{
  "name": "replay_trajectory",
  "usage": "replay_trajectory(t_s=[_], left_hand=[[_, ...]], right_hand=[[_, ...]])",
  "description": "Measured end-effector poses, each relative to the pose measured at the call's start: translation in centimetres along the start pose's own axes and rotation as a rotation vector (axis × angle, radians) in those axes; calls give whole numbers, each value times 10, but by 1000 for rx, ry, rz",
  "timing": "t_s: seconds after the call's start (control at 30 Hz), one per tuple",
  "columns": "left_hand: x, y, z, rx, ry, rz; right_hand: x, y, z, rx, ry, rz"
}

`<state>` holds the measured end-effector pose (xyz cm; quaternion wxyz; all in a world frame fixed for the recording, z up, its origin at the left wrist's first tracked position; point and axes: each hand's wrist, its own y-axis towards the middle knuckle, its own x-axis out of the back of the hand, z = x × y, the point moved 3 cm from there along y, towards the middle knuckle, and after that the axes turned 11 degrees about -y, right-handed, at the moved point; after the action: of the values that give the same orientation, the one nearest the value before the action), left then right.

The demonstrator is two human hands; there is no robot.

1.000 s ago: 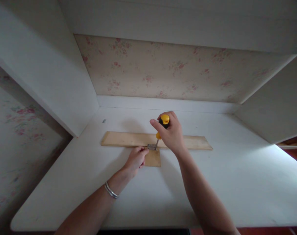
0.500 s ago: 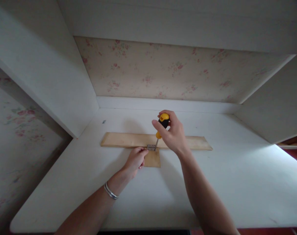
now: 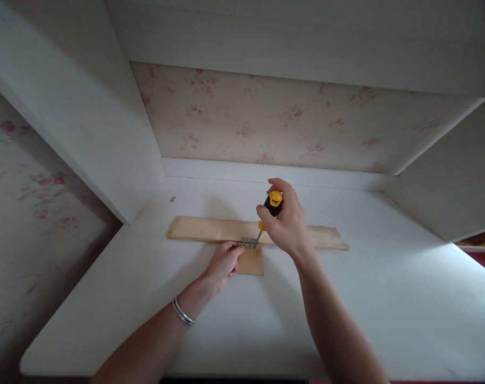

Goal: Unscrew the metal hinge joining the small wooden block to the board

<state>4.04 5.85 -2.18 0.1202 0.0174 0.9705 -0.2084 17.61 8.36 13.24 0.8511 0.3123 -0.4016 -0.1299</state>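
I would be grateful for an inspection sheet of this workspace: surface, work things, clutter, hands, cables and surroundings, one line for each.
Surface: flat white tabletop, near-left corner rounded.
Work things: long pale wooden board; short pale wooden piece at its near edge; silver metal hinge where they meet; yellow-and-black screwdriver, tilted, tip at the hinge's right end.
Clutter: tiny dark grey object behind the board, too small to identify.
Left hand: fingers at the hinge's left end, exact grip unclear; silver bracelet on the wrist.
Right hand: holds the screwdriver's handle.
Cables: nothing seen.
Surroundings: white panels, pink-flowered wallpaper.
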Motion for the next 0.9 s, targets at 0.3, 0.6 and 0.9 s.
replay_trajectory(t_s=[0.3,0.6,0.9], left_hand=[[3,-3,0,-3,-36,-1],[7,-8,-3,-23,-25,12],[7,-12,-8,-12,-16,2]], right_hand=[[28,28,20,11,-710,490],[39,65,39,8,-639,1096],[31,77,52,-57,-590,1185]])
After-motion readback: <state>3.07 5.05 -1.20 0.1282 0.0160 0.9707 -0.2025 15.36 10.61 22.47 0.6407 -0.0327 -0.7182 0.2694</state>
